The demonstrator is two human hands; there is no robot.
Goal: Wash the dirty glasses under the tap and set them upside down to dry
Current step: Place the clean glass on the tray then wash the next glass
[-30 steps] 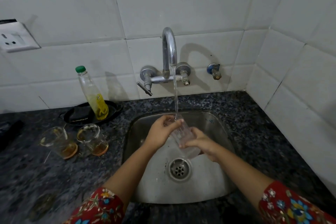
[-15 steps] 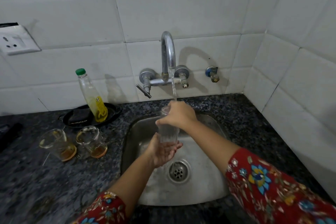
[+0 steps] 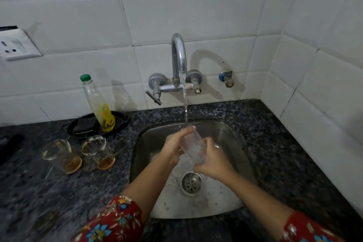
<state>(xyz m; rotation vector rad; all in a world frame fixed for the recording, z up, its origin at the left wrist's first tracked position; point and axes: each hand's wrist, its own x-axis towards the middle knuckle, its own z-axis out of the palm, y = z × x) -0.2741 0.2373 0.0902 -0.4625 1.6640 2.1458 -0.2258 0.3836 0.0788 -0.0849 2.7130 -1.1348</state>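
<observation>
Clear tumbler [image 3: 193, 148] slants up-left under the stream [image 3: 185, 104], left hand [image 3: 174, 146] curled round its upper end, right hand [image 3: 213, 163] gripping the lower.

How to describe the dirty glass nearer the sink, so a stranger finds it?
Start at the steel sink. On the dark counter left of it stand two glasses with brown dregs. Pick the right-hand glass, nearest the sink, in front of the green-capped bottle.
</observation>
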